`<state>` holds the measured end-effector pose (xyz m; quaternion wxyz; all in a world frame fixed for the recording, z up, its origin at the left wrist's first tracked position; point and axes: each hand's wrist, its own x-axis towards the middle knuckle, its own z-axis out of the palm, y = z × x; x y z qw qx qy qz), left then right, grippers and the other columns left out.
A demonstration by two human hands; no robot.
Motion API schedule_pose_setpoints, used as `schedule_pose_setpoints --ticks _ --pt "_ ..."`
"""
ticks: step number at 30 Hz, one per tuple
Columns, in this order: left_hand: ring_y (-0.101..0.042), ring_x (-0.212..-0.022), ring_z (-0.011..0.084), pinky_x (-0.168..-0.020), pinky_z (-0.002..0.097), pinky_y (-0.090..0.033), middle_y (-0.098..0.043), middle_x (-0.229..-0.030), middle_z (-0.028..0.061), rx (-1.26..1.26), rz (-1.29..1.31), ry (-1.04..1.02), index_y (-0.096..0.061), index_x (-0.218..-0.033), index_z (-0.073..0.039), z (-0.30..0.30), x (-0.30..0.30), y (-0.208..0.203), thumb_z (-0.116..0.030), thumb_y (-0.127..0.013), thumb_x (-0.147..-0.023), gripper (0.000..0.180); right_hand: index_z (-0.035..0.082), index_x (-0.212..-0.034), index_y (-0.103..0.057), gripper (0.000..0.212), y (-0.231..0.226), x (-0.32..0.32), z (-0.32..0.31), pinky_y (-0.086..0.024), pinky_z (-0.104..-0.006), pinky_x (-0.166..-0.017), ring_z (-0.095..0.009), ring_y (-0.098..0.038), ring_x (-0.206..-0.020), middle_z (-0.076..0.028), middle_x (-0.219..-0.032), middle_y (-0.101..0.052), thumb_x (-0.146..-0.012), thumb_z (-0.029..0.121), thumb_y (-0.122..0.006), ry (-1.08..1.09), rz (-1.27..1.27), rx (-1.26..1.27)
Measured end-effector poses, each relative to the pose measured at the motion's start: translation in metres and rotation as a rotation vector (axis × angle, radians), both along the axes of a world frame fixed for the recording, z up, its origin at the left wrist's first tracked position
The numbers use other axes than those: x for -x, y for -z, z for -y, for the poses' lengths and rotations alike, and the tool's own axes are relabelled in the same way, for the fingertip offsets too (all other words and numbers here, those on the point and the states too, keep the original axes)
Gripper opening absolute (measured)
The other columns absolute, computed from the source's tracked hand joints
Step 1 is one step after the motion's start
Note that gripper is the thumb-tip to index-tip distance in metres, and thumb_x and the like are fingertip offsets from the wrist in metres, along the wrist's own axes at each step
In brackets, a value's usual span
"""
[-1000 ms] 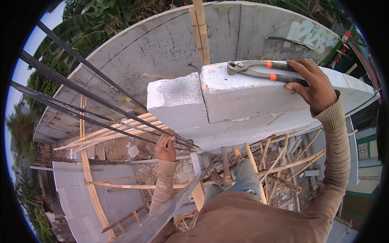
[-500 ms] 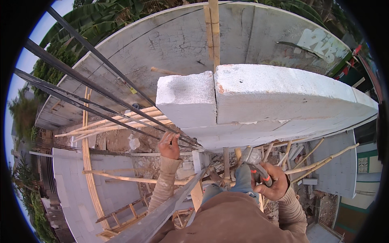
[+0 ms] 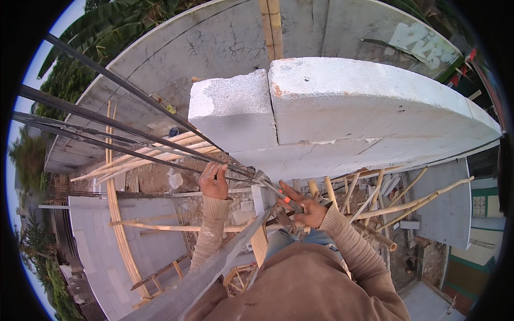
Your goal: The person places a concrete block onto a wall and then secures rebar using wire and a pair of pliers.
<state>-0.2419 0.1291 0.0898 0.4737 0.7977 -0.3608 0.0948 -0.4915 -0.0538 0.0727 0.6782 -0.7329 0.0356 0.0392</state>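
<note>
My left hand (image 3: pixel 214 183) is closed on one of the dark steel reinforcing bars (image 3: pixel 128 143), close to where the bars meet beside the block wall. In my right hand (image 3: pixel 306 206) I hold a pair of pincers (image 3: pixel 290 201) with grey handles and orange bands. Its metal head reaches the lower part of the bars, just right of my left hand. Exactly what the jaws touch is too small to tell. Directly above both hands stands the white block wall (image 3: pixel 321 125), with a shorter block (image 3: pixel 233 109) at its left end.
Bamboo poles (image 3: pixel 115 224) form scaffolding at left, and more bamboo (image 3: pixel 417 206) crosses at right. A grey slanting board (image 3: pixel 214 273) runs beside my left arm. A tall concrete wall (image 3: pixel 214 53) curves across the back. Rubble lies on the ground below.
My right hand has swung left and forward from near my leg, carrying the pincers' head to the bars. My left hand stays at the bars, and the view has shifted slightly.
</note>
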Motion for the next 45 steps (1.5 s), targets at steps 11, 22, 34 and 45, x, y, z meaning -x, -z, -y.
schedule_pose_setpoints --ticks 11,22,34,45 --pt "-0.053 -0.066 0.0264 -0.065 0.0312 -0.044 -0.057 -0.073 0.0150 0.011 -0.079 -0.007 -0.061 -0.081 0.007 -0.001 0.001 -0.001 -0.004 -0.065 -0.089 0.014 0.005 -0.111 -0.068 0.043 0.005 -0.020 -0.020 -0.051 -0.0429 -0.087 -0.040 -0.064 -0.095 -0.024 -0.100 -0.067 -0.070 0.012 -0.057 0.325 -0.140 0.390" --pt "-0.052 -0.063 0.0219 -0.061 0.0306 -0.042 -0.056 -0.069 0.0115 0.016 -0.033 -0.005 -0.061 -0.079 0.007 -0.002 -0.002 0.009 -0.004 -0.067 -0.089 0.016 0.001 -0.108 -0.068 0.042 0.018 -0.069 -0.024 -0.049 -0.0451 -0.088 -0.041 -0.062 -0.097 -0.025 -0.100 -0.067 -0.069 0.000 -0.052 0.148 -0.121 0.492" --pt "-0.051 -0.063 0.0205 -0.061 0.0307 -0.041 -0.054 -0.068 0.0106 0.032 -0.069 -0.003 -0.060 -0.079 0.007 -0.001 -0.002 0.009 -0.005 -0.065 -0.091 0.018 0.003 -0.081 -0.067 0.013 0.022 -0.079 -0.018 -0.051 -0.0430 -0.082 -0.036 -0.063 -0.090 -0.018 -0.090 -0.067 -0.074 0.002 -0.056 0.149 -0.106 0.475" --pt "-0.060 -0.070 0.0314 -0.066 0.0337 -0.048 -0.062 -0.078 0.0157 -0.106 -0.057 0.066 -0.065 -0.090 0.005 -0.005 -0.002 -0.003 -0.012 -0.065 -0.092 0.017 0.004 -0.104 -0.047 0.028 0.033 -0.071 -0.013 -0.053 -0.0395 -0.058 -0.022 -0.065 -0.065 -0.014 -0.078 -0.066 -0.080 0.002 -0.061 -0.262 -0.301 -1.220"
